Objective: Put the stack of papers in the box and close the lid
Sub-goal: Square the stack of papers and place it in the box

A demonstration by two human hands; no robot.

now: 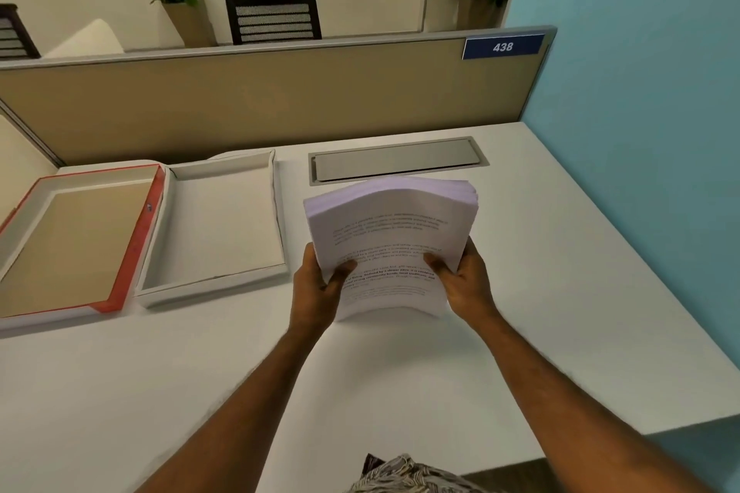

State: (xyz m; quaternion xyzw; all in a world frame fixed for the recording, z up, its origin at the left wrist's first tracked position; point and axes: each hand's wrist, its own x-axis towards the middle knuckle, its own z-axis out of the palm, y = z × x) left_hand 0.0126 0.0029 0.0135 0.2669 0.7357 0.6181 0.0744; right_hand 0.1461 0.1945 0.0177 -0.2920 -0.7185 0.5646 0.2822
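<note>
My left hand and right hand each clamped one side of the stack of papers, thumbs on the top sheet, fingers hidden beneath; the stack was raised off the surface and arched upward in the middle. The open box lay just left of the stack, empty; its red-edged lid lay upturned just left of the box. I judged the bow the main risk; squeezed inward, loose sheets could fan or slide out, and a splayed edge might catch the box's near wall on the way in.
</note>
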